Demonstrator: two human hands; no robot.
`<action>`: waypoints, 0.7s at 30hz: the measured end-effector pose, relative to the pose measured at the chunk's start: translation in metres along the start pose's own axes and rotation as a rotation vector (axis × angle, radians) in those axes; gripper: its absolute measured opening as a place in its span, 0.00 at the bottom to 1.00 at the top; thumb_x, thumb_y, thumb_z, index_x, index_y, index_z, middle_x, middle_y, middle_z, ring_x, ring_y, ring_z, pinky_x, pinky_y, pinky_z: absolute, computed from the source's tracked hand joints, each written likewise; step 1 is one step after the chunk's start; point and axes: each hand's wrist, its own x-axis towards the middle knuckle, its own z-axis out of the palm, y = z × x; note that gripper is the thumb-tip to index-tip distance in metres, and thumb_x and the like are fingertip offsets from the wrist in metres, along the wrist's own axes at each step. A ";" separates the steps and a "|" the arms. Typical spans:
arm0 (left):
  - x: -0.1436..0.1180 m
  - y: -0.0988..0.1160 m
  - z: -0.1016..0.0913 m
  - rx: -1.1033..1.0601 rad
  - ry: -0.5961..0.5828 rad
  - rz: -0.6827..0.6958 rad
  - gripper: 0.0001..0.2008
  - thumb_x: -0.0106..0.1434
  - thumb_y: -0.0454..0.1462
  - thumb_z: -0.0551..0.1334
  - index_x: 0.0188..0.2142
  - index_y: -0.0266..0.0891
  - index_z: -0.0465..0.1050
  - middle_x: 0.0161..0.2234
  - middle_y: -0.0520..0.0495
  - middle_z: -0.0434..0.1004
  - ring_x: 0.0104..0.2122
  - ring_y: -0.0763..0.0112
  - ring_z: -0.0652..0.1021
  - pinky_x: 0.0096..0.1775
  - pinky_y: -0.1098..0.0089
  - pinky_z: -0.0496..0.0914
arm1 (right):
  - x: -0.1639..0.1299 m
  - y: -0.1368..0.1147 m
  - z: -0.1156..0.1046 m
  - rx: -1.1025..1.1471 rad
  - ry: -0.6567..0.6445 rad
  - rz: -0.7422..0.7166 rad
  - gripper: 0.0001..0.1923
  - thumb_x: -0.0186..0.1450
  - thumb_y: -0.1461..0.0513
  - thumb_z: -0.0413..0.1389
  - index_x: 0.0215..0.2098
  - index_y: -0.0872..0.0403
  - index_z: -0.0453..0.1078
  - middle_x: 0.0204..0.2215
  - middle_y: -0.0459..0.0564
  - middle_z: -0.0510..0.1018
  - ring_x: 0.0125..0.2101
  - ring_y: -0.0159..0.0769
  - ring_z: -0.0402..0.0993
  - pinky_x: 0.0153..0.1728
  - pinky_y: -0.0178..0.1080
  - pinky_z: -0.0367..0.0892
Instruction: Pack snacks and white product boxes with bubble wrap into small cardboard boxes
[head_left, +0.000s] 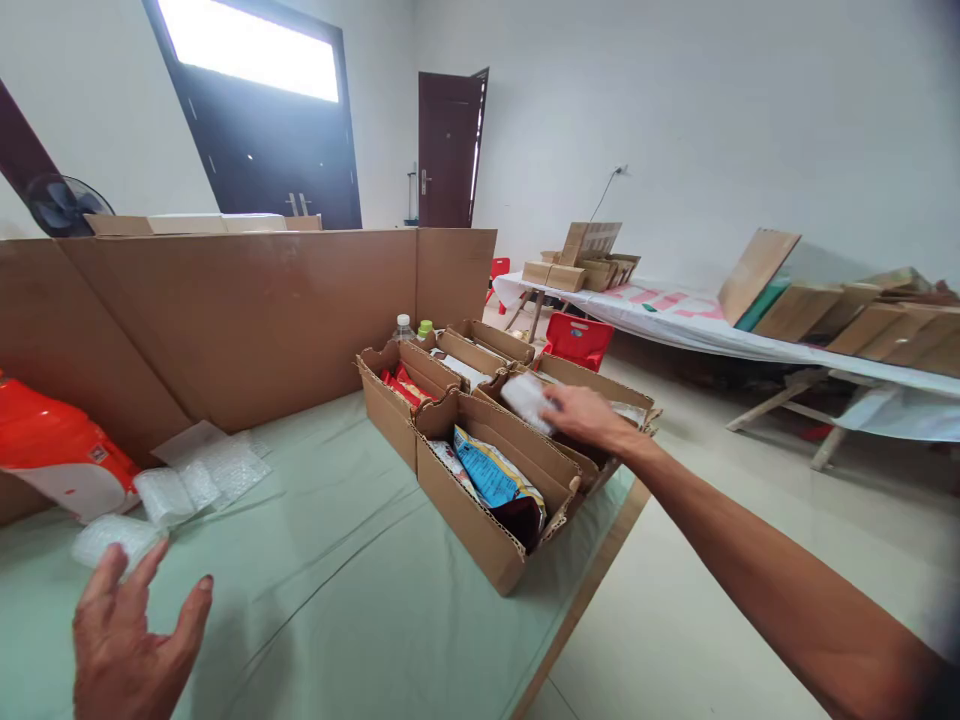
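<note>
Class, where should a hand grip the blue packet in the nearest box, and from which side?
Pinch the blue packet by its exposed upper edge, probably best from above: the cardboard box is open on top, while its walls surround the packet.

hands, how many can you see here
2: the left hand at lower left, open, near the bubble wrap; the right hand over the cardboard boxes, gripping a white bundle. No others show.

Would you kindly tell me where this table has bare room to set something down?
The green tabletop is bare between the bubble wrap and the open cardboard boxes. It is crowded beside the orange container and around the right hand.
</note>
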 end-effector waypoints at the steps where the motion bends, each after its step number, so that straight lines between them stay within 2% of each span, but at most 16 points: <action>1: 0.000 0.019 -0.001 -0.014 -0.031 0.005 0.27 0.63 0.51 0.59 0.59 0.46 0.66 0.69 0.43 0.55 0.66 0.42 0.61 0.64 0.40 0.58 | -0.008 0.000 -0.008 0.053 0.116 0.023 0.14 0.64 0.60 0.53 0.45 0.55 0.75 0.41 0.58 0.83 0.41 0.49 0.79 0.39 0.41 0.68; 3: -0.003 0.057 -0.003 -0.136 -0.142 -0.010 0.27 0.62 0.52 0.60 0.58 0.46 0.69 0.66 0.43 0.62 0.63 0.45 0.67 0.62 0.42 0.62 | -0.030 -0.010 -0.022 0.268 0.333 -0.017 0.16 0.65 0.56 0.54 0.47 0.55 0.74 0.40 0.54 0.83 0.38 0.44 0.78 0.37 0.39 0.68; 4: -0.007 0.077 -0.003 -0.247 -0.213 -0.046 0.28 0.61 0.53 0.61 0.58 0.46 0.69 0.64 0.43 0.66 0.62 0.45 0.68 0.61 0.42 0.63 | -0.045 -0.020 -0.026 0.408 0.389 -0.088 0.16 0.64 0.55 0.55 0.47 0.54 0.74 0.39 0.52 0.82 0.36 0.42 0.78 0.36 0.38 0.69; 5: -0.013 0.096 -0.003 -0.382 -0.285 -0.103 0.30 0.60 0.53 0.62 0.59 0.47 0.68 0.62 0.43 0.69 0.60 0.46 0.70 0.61 0.43 0.63 | -0.061 -0.035 -0.028 0.540 0.392 -0.188 0.16 0.64 0.54 0.56 0.47 0.53 0.74 0.39 0.50 0.82 0.35 0.40 0.78 0.36 0.37 0.69; 7: -0.030 0.133 -0.002 -0.698 -0.432 -0.285 0.36 0.59 0.53 0.65 0.64 0.49 0.60 0.61 0.42 0.71 0.59 0.48 0.72 0.60 0.46 0.66 | -0.096 -0.072 -0.024 0.698 0.260 -0.431 0.16 0.65 0.55 0.56 0.48 0.52 0.73 0.41 0.49 0.82 0.36 0.37 0.77 0.38 0.37 0.70; 8: -0.041 0.148 -0.002 -0.840 -0.487 -0.364 0.40 0.58 0.54 0.66 0.66 0.49 0.58 0.61 0.41 0.71 0.59 0.48 0.73 0.59 0.48 0.68 | -0.112 -0.091 -0.019 0.706 0.188 -0.548 0.15 0.65 0.57 0.57 0.49 0.52 0.73 0.42 0.49 0.82 0.38 0.37 0.77 0.40 0.38 0.70; 10: -0.057 0.164 0.000 -1.021 -0.563 -0.503 0.43 0.55 0.56 0.67 0.66 0.46 0.59 0.58 0.39 0.74 0.56 0.47 0.75 0.54 0.51 0.73 | -0.136 -0.126 -0.009 0.637 0.044 -0.790 0.18 0.63 0.60 0.60 0.51 0.51 0.72 0.40 0.47 0.82 0.38 0.36 0.77 0.45 0.39 0.69; 11: -0.061 0.164 0.001 -1.054 -0.583 -0.565 0.42 0.54 0.57 0.67 0.64 0.45 0.62 0.56 0.39 0.76 0.54 0.46 0.76 0.52 0.53 0.74 | -0.141 -0.138 -0.005 0.594 -0.016 -0.883 0.21 0.62 0.60 0.62 0.53 0.51 0.71 0.39 0.46 0.83 0.38 0.36 0.77 0.47 0.40 0.68; 13: -0.052 0.147 0.004 -1.041 -0.558 -0.682 0.38 0.53 0.57 0.68 0.59 0.43 0.68 0.49 0.40 0.80 0.50 0.48 0.79 0.46 0.56 0.77 | -0.136 -0.147 -0.005 0.565 -0.069 -0.951 0.28 0.60 0.57 0.65 0.58 0.51 0.69 0.38 0.46 0.83 0.37 0.36 0.78 0.47 0.40 0.68; 14: -0.039 0.132 0.006 -1.014 -0.515 -0.727 0.36 0.51 0.56 0.69 0.56 0.42 0.70 0.46 0.42 0.81 0.47 0.49 0.80 0.43 0.58 0.78 | -0.126 -0.144 -0.008 0.583 -0.052 -0.914 0.28 0.61 0.55 0.64 0.59 0.51 0.68 0.39 0.46 0.83 0.36 0.35 0.78 0.46 0.40 0.68; 16: -0.002 0.093 0.009 -0.930 -0.364 -0.787 0.32 0.45 0.52 0.72 0.47 0.41 0.72 0.41 0.44 0.81 0.41 0.55 0.81 0.38 0.62 0.78 | -0.090 -0.129 -0.019 0.608 0.044 -0.738 0.24 0.65 0.54 0.61 0.58 0.50 0.69 0.39 0.47 0.82 0.37 0.35 0.78 0.43 0.38 0.70; 18: 0.039 0.050 0.010 -0.806 -0.213 -0.773 0.26 0.43 0.47 0.71 0.41 0.40 0.71 0.39 0.46 0.79 0.38 0.60 0.80 0.38 0.62 0.77 | -0.041 -0.108 -0.030 0.503 0.162 -0.518 0.18 0.68 0.57 0.56 0.55 0.51 0.71 0.41 0.48 0.83 0.37 0.35 0.79 0.41 0.36 0.70; 20: 0.066 0.011 0.009 -0.696 -0.058 -0.799 0.24 0.45 0.45 0.68 0.41 0.40 0.68 0.38 0.47 0.77 0.39 0.61 0.79 0.43 0.58 0.76 | 0.011 -0.091 -0.036 0.233 0.249 -0.295 0.16 0.69 0.59 0.55 0.54 0.51 0.73 0.45 0.49 0.83 0.40 0.34 0.78 0.42 0.33 0.68; 21: 0.070 -0.004 0.009 -0.637 0.006 -0.808 0.24 0.47 0.44 0.67 0.43 0.39 0.68 0.40 0.47 0.76 0.42 0.59 0.79 0.47 0.54 0.74 | 0.036 -0.085 -0.036 0.182 0.252 -0.258 0.17 0.69 0.61 0.54 0.54 0.55 0.73 0.45 0.53 0.83 0.41 0.36 0.78 0.41 0.34 0.67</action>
